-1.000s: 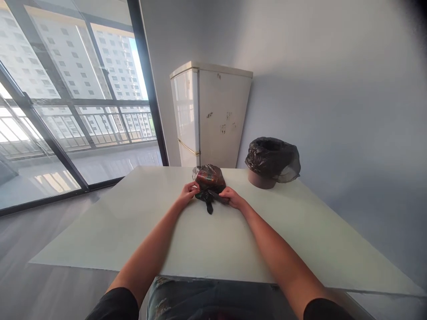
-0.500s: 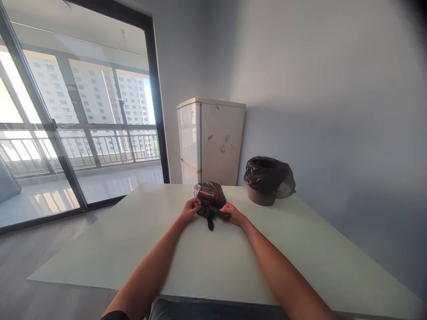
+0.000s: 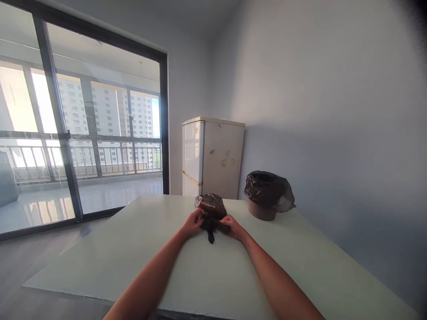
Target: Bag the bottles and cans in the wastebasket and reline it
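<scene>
A thin black plastic bag (image 3: 218, 205) rests on the pale table, and something reddish shows through its film. At the bag's near left side, my left hand (image 3: 193, 221) is closed with its fingers pinching the plastic. Opposite it, my right hand (image 3: 231, 225) grips a gathered strip of the bag at the near right. Between the two hands the plastic is bunched dark, and a loose twisted end hangs toward me on the tabletop. What exactly is inside the bag I cannot make out.
A brown bin (image 3: 262, 211) lined with a black bag stands on the table (image 3: 133, 249) at the back right. Behind the table are a white fridge (image 3: 222, 162) and a grey wall. Sliding glass doors (image 3: 110, 133) are on the left.
The view has tilted up and turned slightly left, so everything sits lower in the picture. My left hand has shifted slightly on the bag; my right hand keeps its grip.
</scene>
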`<state>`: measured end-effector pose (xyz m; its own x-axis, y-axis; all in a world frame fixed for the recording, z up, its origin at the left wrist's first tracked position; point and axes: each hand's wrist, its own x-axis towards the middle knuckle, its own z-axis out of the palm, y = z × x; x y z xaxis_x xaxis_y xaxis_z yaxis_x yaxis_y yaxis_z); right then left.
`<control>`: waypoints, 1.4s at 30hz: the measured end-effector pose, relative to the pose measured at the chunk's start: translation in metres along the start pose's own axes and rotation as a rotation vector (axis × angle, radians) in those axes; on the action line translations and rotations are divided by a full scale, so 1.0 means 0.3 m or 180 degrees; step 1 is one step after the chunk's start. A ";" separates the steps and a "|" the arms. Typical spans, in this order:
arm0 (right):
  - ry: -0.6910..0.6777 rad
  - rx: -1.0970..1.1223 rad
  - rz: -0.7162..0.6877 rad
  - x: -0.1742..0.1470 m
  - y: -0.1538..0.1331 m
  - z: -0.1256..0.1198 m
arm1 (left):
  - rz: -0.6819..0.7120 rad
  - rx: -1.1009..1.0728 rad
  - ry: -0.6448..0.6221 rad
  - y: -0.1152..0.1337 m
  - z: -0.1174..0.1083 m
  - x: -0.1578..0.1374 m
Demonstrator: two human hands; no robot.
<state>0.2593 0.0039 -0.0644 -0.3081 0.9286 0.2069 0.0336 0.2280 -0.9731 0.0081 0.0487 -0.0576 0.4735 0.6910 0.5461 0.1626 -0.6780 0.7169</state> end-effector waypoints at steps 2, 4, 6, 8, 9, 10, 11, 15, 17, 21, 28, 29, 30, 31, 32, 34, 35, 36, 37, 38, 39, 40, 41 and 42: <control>0.0328 -0.0265 -0.0147 0.004 0.011 -0.002 | 0.0064 0.0188 -0.0082 -0.002 0.000 -0.006; 0.0744 -0.0585 -0.0352 0.008 0.019 -0.009 | 0.0114 0.0408 -0.0140 -0.003 -0.003 -0.010; 0.1179 -0.0938 -0.0592 0.012 0.021 -0.020 | 0.0157 0.0627 -0.0165 -0.004 -0.006 -0.012; 0.1542 -0.1314 -0.0832 0.012 0.020 -0.029 | 0.0203 0.0810 -0.0190 -0.006 -0.006 -0.011; 0.1653 -0.1503 -0.0949 0.011 0.019 -0.032 | 0.0234 0.0883 -0.0198 -0.008 -0.005 -0.009; 0.1706 -0.1688 -0.1066 0.010 0.017 -0.033 | 0.0271 0.0944 -0.0199 -0.009 -0.004 -0.006; 0.1712 -0.1865 -0.1183 0.007 0.014 -0.032 | 0.0314 0.0994 -0.0190 -0.011 -0.002 -0.004; 0.1458 -0.2476 -0.1549 -0.002 0.009 -0.006 | 0.0495 0.1092 -0.0039 -0.010 0.005 0.004; 0.1278 -0.2720 -0.1625 -0.002 0.011 0.011 | 0.0581 0.1082 0.0065 -0.005 0.005 0.003; 0.1030 -0.3038 -0.1627 0.006 0.018 0.031 | 0.0796 0.0956 0.0092 0.007 0.003 -0.001; 0.1072 -0.3202 -0.1536 -0.017 -0.024 0.035 | 0.0868 0.0709 0.0081 0.021 -0.012 0.001; 0.1181 -0.3172 -0.1509 -0.023 -0.035 0.032 | 0.0833 0.0672 0.0162 0.022 -0.018 0.002; 0.1321 -0.3122 -0.1474 -0.029 -0.044 0.028 | 0.0789 0.0631 0.0253 0.024 -0.025 0.003; 0.1486 -0.3053 -0.1431 -0.032 -0.051 0.022 | 0.0741 0.0582 0.0348 0.024 -0.032 0.006; 0.1660 -0.2966 -0.1383 -0.033 -0.056 0.015 | 0.0684 0.0526 0.0446 0.024 -0.038 0.008; 0.1987 -0.2748 -0.1281 -0.030 -0.058 -0.005 | 0.0540 0.0393 0.0647 0.020 -0.048 0.015; 0.2123 -0.2627 -0.1226 -0.025 -0.053 -0.017 | 0.0455 0.0318 0.0730 0.017 -0.050 0.019; 0.2241 -0.2505 -0.1166 -0.019 -0.047 -0.030 | 0.0368 0.0241 0.0793 0.012 -0.052 0.022; 0.2346 -0.2388 -0.1101 -0.012 -0.037 -0.043 | 0.0285 0.0165 0.0832 0.007 -0.053 0.024; 0.2452 -0.2282 -0.1031 -0.006 -0.027 -0.056 | 0.0211 0.0098 0.0856 0.002 -0.053 0.025; 0.2562 -0.2191 -0.0961 -0.001 -0.015 -0.068 | 0.0152 0.0045 0.0868 -0.002 -0.053 0.025; 0.2672 -0.2118 -0.0898 0.003 -0.005 -0.079 | 0.0110 0.0011 0.0876 -0.004 -0.054 0.024; 0.2780 -0.2065 -0.0851 0.006 0.004 -0.088 | 0.0085 -0.0004 0.0886 -0.004 -0.056 0.023; 0.2883 -0.2035 -0.0826 0.006 0.009 -0.095 | 0.0077 -0.0003 0.0894 -0.001 -0.057 0.021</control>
<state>0.2861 0.0146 -0.0638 0.4148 0.6425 0.6443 0.6276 0.3107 -0.7138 -0.0038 0.0577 -0.0468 0.2189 0.7171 0.6617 0.1533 -0.6950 0.7024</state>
